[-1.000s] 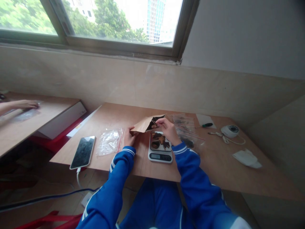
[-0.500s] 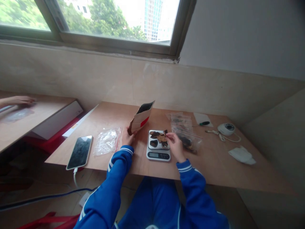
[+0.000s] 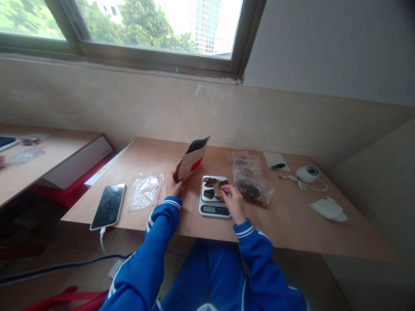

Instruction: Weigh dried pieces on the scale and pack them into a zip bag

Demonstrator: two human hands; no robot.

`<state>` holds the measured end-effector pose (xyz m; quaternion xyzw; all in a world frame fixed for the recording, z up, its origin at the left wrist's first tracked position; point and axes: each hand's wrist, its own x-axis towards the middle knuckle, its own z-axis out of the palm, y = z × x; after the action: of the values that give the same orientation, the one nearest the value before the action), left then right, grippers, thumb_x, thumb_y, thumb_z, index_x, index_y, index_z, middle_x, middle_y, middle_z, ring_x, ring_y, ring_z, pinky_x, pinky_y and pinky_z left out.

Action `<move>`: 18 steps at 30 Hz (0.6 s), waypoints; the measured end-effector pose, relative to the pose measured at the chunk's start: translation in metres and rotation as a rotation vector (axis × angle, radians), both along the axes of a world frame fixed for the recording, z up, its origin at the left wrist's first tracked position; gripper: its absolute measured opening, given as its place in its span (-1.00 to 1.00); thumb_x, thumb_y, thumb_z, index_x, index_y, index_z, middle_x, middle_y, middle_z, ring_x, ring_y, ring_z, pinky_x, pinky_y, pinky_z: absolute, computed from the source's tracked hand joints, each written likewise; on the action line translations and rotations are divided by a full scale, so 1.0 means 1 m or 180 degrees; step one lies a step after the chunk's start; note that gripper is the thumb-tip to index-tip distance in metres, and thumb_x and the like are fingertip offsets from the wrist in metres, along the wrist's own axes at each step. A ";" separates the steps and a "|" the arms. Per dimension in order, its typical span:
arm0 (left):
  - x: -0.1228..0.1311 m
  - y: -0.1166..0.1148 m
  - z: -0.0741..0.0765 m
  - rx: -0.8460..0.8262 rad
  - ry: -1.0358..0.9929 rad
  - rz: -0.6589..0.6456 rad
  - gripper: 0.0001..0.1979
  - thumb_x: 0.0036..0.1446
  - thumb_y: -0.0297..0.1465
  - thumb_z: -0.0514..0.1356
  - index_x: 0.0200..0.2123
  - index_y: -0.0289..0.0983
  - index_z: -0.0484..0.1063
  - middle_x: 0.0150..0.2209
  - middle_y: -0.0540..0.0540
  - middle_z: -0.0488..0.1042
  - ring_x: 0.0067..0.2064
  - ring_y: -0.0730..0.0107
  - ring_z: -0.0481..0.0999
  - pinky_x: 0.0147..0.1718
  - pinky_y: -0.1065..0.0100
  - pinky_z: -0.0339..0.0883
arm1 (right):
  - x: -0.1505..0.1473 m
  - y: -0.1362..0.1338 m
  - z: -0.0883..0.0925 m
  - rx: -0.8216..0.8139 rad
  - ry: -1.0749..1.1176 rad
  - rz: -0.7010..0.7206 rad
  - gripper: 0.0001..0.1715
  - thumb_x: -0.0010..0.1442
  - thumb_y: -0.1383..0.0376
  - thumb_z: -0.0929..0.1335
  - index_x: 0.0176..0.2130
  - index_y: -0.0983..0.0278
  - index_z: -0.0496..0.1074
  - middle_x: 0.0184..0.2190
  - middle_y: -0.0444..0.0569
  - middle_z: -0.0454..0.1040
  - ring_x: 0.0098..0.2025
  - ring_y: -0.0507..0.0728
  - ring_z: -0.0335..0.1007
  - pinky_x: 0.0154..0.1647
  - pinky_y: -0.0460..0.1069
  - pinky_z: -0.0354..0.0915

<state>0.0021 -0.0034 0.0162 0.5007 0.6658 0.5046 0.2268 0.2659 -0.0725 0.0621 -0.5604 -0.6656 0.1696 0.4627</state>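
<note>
The dark dried pieces [image 3: 212, 186] lie on the small white digital scale [image 3: 207, 211]. I think they are light and brittle, best pinched softly at an edge. The right hand [image 3: 232, 202] touches them; whether its grip is closed I cannot tell. The left hand [image 3: 173, 186] clasps the base of the upright brown paper pouch [image 3: 192, 159] on the wooden surface [image 3: 292, 224].

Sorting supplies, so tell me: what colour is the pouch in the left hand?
The pouch is brown with a red patch; head view.
</note>
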 end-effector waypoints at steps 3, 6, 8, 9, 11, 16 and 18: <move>-0.001 0.003 -0.005 0.0124 -0.0024 -0.0088 -0.57 -0.10 -0.21 0.29 -0.15 -0.21 0.30 -0.18 -0.12 0.47 -0.11 0.15 0.49 -0.15 0.19 0.35 | -0.005 -0.001 0.000 0.0053 -0.0209 -0.0216 -0.83 0.20 0.25 0.30 -0.25 0.25 0.44 -0.39 -0.01 0.52 -0.29 0.16 0.45 -0.15 0.07 0.34; -0.001 0.003 -0.009 0.0137 -0.0033 -0.0089 -0.57 -0.10 -0.20 0.28 -0.15 -0.20 0.29 -0.18 -0.11 0.46 -0.10 0.17 0.48 -0.15 0.20 0.36 | -0.011 -0.002 -0.003 0.0115 -0.0387 -0.0376 -0.80 0.22 0.25 0.26 -0.25 0.25 0.45 -0.42 -0.02 0.51 -0.30 0.17 0.42 -0.18 0.06 0.30; -0.001 0.003 -0.008 0.0117 0.0001 -0.0079 -0.57 -0.10 -0.21 0.28 -0.16 -0.20 0.29 -0.19 -0.11 0.46 -0.10 0.17 0.48 -0.15 0.21 0.36 | -0.013 -0.002 -0.005 0.0171 -0.0421 -0.0438 -0.77 0.24 0.24 0.24 -0.24 0.25 0.45 -0.41 -0.01 0.51 -0.30 0.17 0.40 -0.21 0.05 0.29; -0.001 0.003 -0.008 0.0111 0.0018 -0.0068 -0.58 -0.09 -0.21 0.28 -0.16 -0.20 0.29 -0.19 -0.11 0.47 -0.10 0.17 0.48 -0.15 0.21 0.36 | -0.013 -0.002 -0.005 0.0214 -0.0440 -0.0449 -0.77 0.24 0.24 0.24 -0.24 0.25 0.46 -0.40 0.00 0.51 -0.29 0.17 0.39 -0.20 0.05 0.29; 0.000 0.002 -0.005 0.0096 0.0034 -0.0049 -0.58 -0.09 -0.22 0.28 -0.16 -0.20 0.29 -0.18 -0.12 0.47 -0.10 0.17 0.48 -0.13 0.20 0.36 | -0.011 -0.002 -0.003 0.0310 -0.0484 -0.0459 -0.78 0.24 0.23 0.25 -0.24 0.24 0.46 -0.36 0.00 0.52 -0.28 0.16 0.37 -0.18 0.06 0.27; 0.001 0.001 -0.001 -0.0008 0.0037 -0.0023 -0.59 -0.08 -0.25 0.29 -0.15 -0.20 0.30 -0.16 -0.12 0.48 -0.08 0.14 0.48 -0.11 0.18 0.36 | 0.004 -0.009 0.014 0.0499 -0.0193 -0.0580 -0.82 0.20 0.20 0.32 -0.28 0.24 0.45 -0.34 0.00 0.48 -0.31 0.14 0.32 -0.18 0.08 0.29; 0.001 0.001 -0.001 -0.0040 0.0024 -0.0026 -0.59 -0.08 -0.26 0.29 -0.14 -0.20 0.30 -0.16 -0.12 0.48 -0.08 0.15 0.48 -0.11 0.18 0.36 | 0.014 -0.018 0.021 0.0567 0.0090 -0.0677 -0.79 0.17 0.17 0.34 -0.29 0.27 0.45 -0.29 0.04 0.45 -0.26 0.15 0.33 -0.21 0.07 0.32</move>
<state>0.0030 -0.0020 0.0147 0.5039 0.6677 0.4976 0.2296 0.2799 -0.0903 0.0834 -0.5820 -0.6083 0.0677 0.5354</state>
